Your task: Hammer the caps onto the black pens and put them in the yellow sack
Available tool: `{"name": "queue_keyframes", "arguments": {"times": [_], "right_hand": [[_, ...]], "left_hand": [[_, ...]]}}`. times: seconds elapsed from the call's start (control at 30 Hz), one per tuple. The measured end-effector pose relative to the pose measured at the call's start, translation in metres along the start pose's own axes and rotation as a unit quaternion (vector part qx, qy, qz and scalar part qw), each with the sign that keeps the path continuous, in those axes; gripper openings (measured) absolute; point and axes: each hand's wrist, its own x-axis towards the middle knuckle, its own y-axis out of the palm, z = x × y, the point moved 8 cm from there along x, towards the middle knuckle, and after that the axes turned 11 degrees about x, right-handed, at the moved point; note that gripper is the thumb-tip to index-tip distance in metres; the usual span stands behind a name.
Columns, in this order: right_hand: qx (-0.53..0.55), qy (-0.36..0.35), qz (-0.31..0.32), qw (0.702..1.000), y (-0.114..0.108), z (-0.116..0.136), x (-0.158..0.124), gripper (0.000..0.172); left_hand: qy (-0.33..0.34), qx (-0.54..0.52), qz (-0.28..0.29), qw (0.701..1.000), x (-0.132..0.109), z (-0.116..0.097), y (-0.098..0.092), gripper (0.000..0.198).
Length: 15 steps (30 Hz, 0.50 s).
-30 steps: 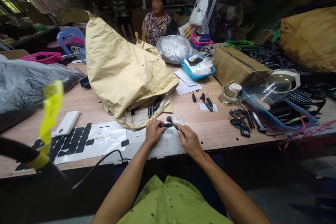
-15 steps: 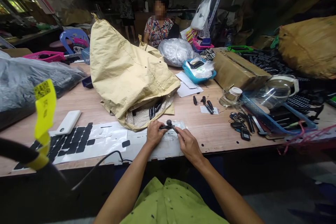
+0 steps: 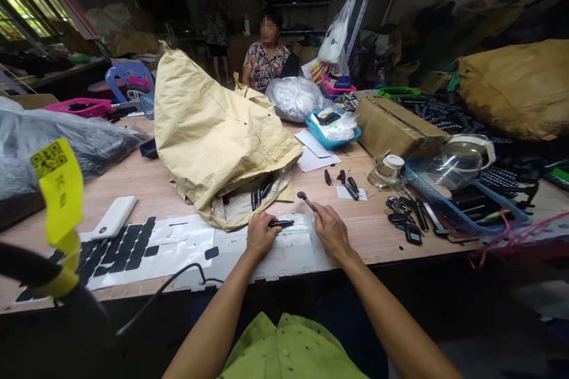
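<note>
My left hand point(image 3: 261, 235) is closed around a slim black rod-like piece point(image 3: 281, 224), which points right over a clear plastic-covered patch of the bench. In my right hand point(image 3: 332, 232) is a thin-shafted tool with a dark rounded head point(image 3: 303, 196); its head points up and left, apart from the black piece. Beyond my left hand, the mouth of a large cream paper sack point(image 3: 222, 124) faces me, with several black tubular pieces point(image 3: 256, 196) inside it. Loose black handle-like pieces point(image 3: 342, 177) lie past my right hand, some on a white card.
A white sheet with black stickers point(image 3: 128, 249) and a white power bank point(image 3: 116, 217) lie left. Right are keys point(image 3: 413, 234), a glass jar point(image 3: 386, 172), a blue basket point(image 3: 502, 226) and a cardboard box point(image 3: 395, 127). A person point(image 3: 267, 65) sits across the bench.
My right hand has drawn the tool's round head away from the black piece, up and to the right. My left hand stays closed on the piece. The camera view has shifted slightly.
</note>
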Motion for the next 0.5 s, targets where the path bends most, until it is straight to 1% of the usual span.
{"name": "queue_keyframes", "arguments": {"times": [0.1,0.17,0.27,0.37,0.43,0.5], "right_hand": [[-0.092,0.025,0.01,0.995,0.005,-0.021,0.022,0.041],[-0.134,0.03,0.017,0.99,0.01,-0.028,0.03,0.041],[-0.174,0.025,0.006,0.984,0.017,-0.027,0.033,0.039],[-0.199,0.017,-0.014,0.98,0.019,-0.022,0.03,0.037],[-0.207,0.01,-0.017,0.978,0.02,-0.019,0.029,0.036],[-0.209,0.005,-0.017,0.978,0.02,-0.018,0.028,0.036]], "left_hand": [[0.004,-0.005,-0.018,1.0,-0.002,0.001,0.0,0.016],[0.011,-0.003,-0.03,0.999,-0.003,0.001,0.0,0.016],[0.022,0.005,-0.036,0.999,-0.005,0.0,0.002,0.015],[0.023,0.014,-0.029,0.999,-0.003,0.0,0.004,0.011],[0.015,0.017,-0.02,1.0,-0.001,-0.001,0.003,0.01],[0.005,0.01,-0.006,1.0,-0.004,-0.004,-0.002,0.008]]}}
